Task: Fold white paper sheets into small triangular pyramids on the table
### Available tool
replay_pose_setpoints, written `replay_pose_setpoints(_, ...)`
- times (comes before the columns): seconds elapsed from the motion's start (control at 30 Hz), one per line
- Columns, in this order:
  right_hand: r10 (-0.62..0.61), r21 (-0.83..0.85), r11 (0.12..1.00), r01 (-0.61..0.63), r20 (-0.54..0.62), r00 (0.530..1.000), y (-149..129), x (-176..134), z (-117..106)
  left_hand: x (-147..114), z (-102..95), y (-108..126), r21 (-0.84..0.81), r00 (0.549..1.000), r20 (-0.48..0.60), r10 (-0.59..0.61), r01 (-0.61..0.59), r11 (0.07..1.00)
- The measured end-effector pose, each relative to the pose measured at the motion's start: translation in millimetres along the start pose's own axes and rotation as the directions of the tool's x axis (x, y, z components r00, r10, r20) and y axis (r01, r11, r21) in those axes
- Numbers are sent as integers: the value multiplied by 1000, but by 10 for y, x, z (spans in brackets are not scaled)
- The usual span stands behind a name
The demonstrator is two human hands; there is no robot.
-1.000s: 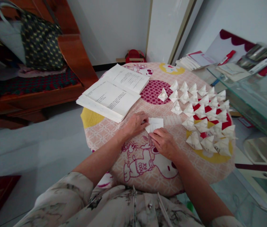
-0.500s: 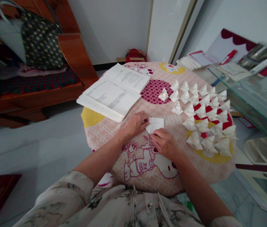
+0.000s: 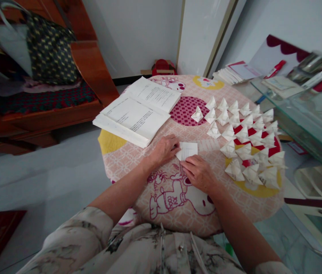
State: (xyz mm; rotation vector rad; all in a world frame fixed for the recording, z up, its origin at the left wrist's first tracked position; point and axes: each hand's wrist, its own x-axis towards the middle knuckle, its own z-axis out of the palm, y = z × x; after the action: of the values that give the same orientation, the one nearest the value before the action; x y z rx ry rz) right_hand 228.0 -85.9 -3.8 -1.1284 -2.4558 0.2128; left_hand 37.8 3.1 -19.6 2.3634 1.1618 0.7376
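Observation:
A small folded piece of white paper [image 3: 188, 149] lies on the patterned tablecloth [image 3: 132, 161], its near-left corner folded over. My left hand [image 3: 165, 149] grips its left edge with curled fingers. From the near right, my right hand [image 3: 199, 173] presses its fingertips on the lower edge of the same paper; the thumb is partly hidden. Beyond my left hand an open book [image 3: 138, 114] with printed pages lies flat. Several folded paper boats [image 3: 242, 134] stand in rows to the right, and a lone paper boat [image 3: 197, 114] sits at their left end.
A glass shelf [image 3: 306, 125] borders the table on the right, holding a red marker [image 3: 275, 69] and metal containers. At the left stands a wooden bench [image 3: 92, 72] with a dark patterned bag [image 3: 51, 49]. A white wall [image 3: 135, 38] rises behind.
Both hands stay at the paper in nearly the same place, with only a very slight shift of the right fingers. The book and the paper boats have not moved.

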Motion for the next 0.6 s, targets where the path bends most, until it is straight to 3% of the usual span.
replay_pose_setpoints(0.2, 5, -53, 999, -2, 54, 999, -29, 12, -6, 1, 17, -16, -2, 1000, -3, -2, 2, 1000)
replay_pose_setpoints(0.6, 10, -61, 998, -7, 53, 999, -11, 12, 39, 8, -8, 13, -52, 999, 9, -39, 39, 998)
